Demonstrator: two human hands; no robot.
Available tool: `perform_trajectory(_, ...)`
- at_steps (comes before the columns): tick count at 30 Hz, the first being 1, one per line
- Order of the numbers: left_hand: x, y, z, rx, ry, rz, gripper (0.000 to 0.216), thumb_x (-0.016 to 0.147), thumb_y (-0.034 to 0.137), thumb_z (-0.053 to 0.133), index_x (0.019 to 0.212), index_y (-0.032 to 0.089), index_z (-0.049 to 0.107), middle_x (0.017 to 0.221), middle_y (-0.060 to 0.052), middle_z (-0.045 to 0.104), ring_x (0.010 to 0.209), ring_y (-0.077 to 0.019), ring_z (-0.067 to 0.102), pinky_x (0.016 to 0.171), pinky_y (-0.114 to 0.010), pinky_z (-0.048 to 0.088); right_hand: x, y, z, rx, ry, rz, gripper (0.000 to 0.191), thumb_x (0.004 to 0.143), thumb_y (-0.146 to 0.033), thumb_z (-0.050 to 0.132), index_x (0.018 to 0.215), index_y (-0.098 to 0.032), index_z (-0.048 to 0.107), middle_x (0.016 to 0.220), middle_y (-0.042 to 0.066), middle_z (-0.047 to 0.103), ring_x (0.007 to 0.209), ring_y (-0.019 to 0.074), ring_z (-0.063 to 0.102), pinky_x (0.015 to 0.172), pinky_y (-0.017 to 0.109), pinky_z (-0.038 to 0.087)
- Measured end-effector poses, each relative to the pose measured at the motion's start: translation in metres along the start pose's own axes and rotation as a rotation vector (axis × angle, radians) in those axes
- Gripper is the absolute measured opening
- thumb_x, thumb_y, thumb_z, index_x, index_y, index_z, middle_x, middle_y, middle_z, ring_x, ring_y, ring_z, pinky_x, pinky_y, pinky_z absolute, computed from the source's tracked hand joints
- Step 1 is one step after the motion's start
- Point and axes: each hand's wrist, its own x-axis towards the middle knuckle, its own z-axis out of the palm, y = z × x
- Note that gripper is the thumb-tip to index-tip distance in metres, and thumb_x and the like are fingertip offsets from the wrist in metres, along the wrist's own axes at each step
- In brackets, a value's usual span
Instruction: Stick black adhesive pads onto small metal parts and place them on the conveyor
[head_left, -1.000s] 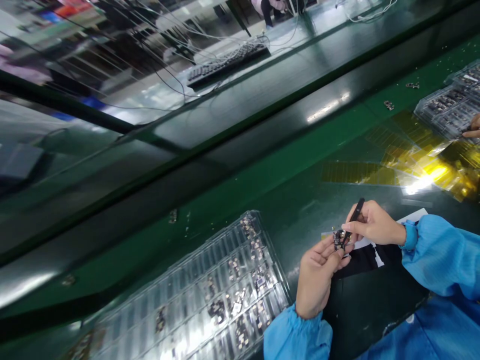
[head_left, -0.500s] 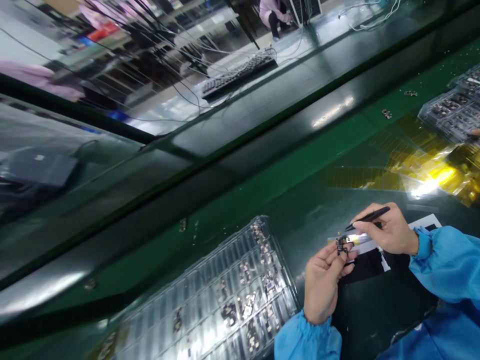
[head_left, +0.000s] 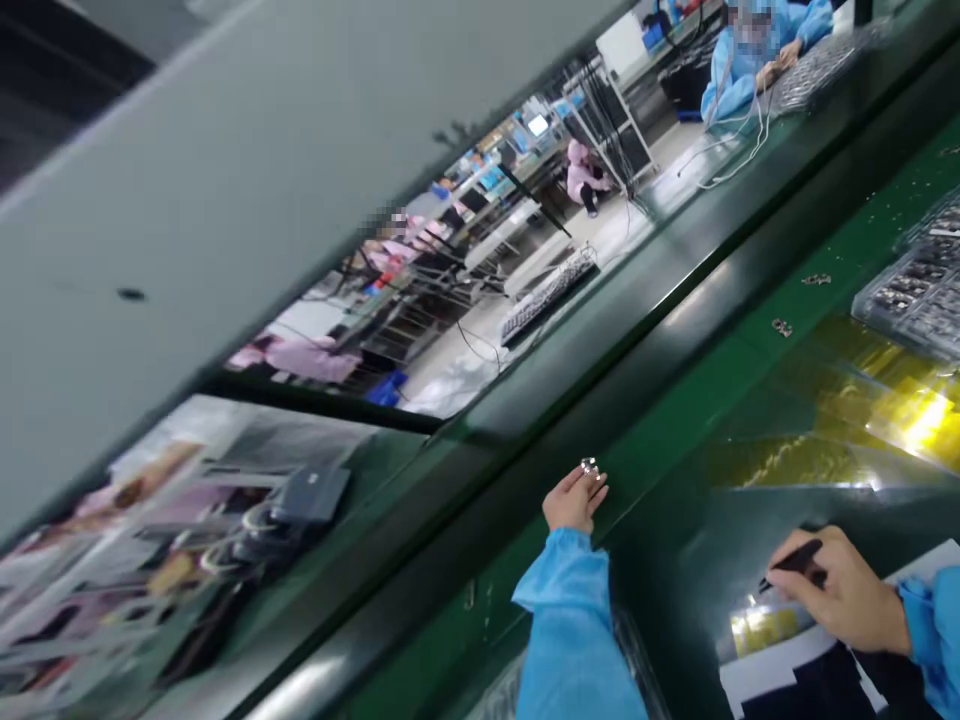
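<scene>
My left hand (head_left: 574,500) reaches out over the green belt, its fingers closed on a small shiny circuit board (head_left: 589,466). Black tweezers (head_left: 796,564) are gripped in my right hand (head_left: 847,590), tips pointing left and down. Just below those tips lies a strip of yellow film (head_left: 763,630), beside a white sheet (head_left: 757,680) with a black area. My left sleeve covers most of a clear plastic tray (head_left: 634,650).
Two loose small boards, one nearer (head_left: 782,327) and one farther (head_left: 816,280), lie on the belt. Yellow film sheets (head_left: 862,400) and a filled clear tray (head_left: 911,285) are at the right. A dark metal rail (head_left: 525,440) runs diagonally beyond. Across it sits a co-worker in blue (head_left: 724,75).
My left hand has moved away from my right hand with the board, out over the belt. My right hand still holds the tweezers. The camera view has shifted.
</scene>
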Motion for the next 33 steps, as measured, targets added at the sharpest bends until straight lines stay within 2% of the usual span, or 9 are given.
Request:
perform_trajectory(4,0.024,0.012,-0.007,0.266,0.111,0.057,0.029,0.085,0.031,0.053,0.11,0.015,0.054,0.109,-0.007,0.057,0.091,-0.0183,0.059,0.076,-0.039,0.05,-0.002,0.002,0.003,-0.107,-0.01,0.036,0.022,0.083,-0.032,0.052,0.075,-0.017,0.066,0.062,0.003,0.063,0.062,0.0151,0.061,0.054,0.023,0.047)
perform_trajectory(8,0.013,0.027,-0.048,0.475,0.212,0.207,0.029,0.075,0.027,0.065,0.1,0.014,0.061,0.106,-0.011,0.062,0.106,-0.0265,0.054,0.092,-0.043,0.04,-0.003,0.006,0.004,-0.063,0.015,-0.007,0.021,0.083,-0.032,0.053,0.076,-0.018,0.067,0.065,0.004,0.064,0.062,0.0158,0.061,0.054,0.024,0.048)
perform_trajectory(11,-0.033,0.024,-0.087,0.551,0.265,0.311,0.034,0.068,0.03,0.069,0.099,0.017,0.064,0.098,-0.01,0.067,0.1,-0.0289,0.058,0.092,-0.038,0.039,-0.001,0.008,0.002,0.043,0.0,-0.041,0.02,0.083,-0.032,0.055,0.076,-0.018,0.067,0.063,0.004,0.065,0.054,0.0156,0.06,0.048,0.025,0.048)
perform_trajectory(14,-0.109,-0.009,-0.101,0.605,0.263,0.461,0.038,0.071,0.04,0.064,0.103,0.02,0.064,0.085,-0.006,0.068,0.072,-0.0226,0.064,0.072,-0.032,0.048,0.004,0.001,-0.006,0.045,-0.024,-0.022,0.021,0.083,-0.032,0.055,0.075,-0.016,0.066,0.061,0.005,0.065,0.052,0.0153,0.061,0.047,0.025,0.049)
perform_trajectory(18,-0.214,-0.079,-0.075,0.621,-0.077,0.829,0.018,0.078,0.031,0.059,0.092,0.023,0.067,0.084,-0.004,0.067,0.069,-0.0177,0.062,0.064,-0.026,0.049,0.007,-0.02,-0.025,0.113,-0.049,0.0,0.021,0.077,-0.035,0.062,0.072,-0.014,0.063,0.056,0.004,0.064,0.05,0.0151,0.062,0.046,0.024,0.05)
perform_trajectory(20,-0.252,-0.109,-0.054,0.614,-0.283,0.95,0.017,0.082,0.022,0.054,0.094,0.022,0.066,0.083,-0.005,0.066,0.073,-0.0166,0.062,0.067,-0.026,0.049,0.005,-0.029,-0.03,0.257,-0.118,0.073,0.024,0.076,-0.037,0.064,0.075,-0.014,0.06,0.054,0.003,0.064,0.05,0.0154,0.063,0.047,0.024,0.053)
perform_trajectory(22,-0.277,-0.131,-0.034,0.636,-0.375,1.017,0.02,0.084,0.017,0.05,0.097,0.02,0.065,0.079,-0.005,0.064,0.07,-0.0158,0.06,0.064,-0.026,0.049,0.0,-0.034,-0.031,0.354,-0.197,0.15,0.026,0.074,-0.038,0.066,0.074,-0.013,0.057,0.052,0.003,0.064,0.047,0.0149,0.062,0.047,0.025,0.053)
perform_trajectory(26,-0.289,-0.147,-0.005,0.755,-0.282,1.085,0.025,0.085,0.016,0.049,0.107,0.017,0.061,0.081,-0.006,0.06,0.07,-0.0166,0.057,0.06,-0.028,0.048,-0.009,-0.03,-0.025,0.375,-0.309,0.232,0.029,0.072,-0.039,0.067,0.071,-0.013,0.055,0.051,0.002,0.063,0.044,0.0129,0.061,0.043,0.022,0.05)
perform_trajectory(33,-0.277,-0.146,0.009,0.913,-0.189,1.088,0.033,0.086,0.021,0.047,0.117,0.016,0.055,0.078,-0.004,0.055,0.07,-0.0177,0.055,0.053,-0.027,0.045,-0.006,-0.011,-0.026,0.202,-0.25,0.245,0.029,0.068,-0.037,0.071,0.07,-0.013,0.054,0.048,-0.002,0.058,0.044,0.0108,0.058,0.044,0.021,0.049)
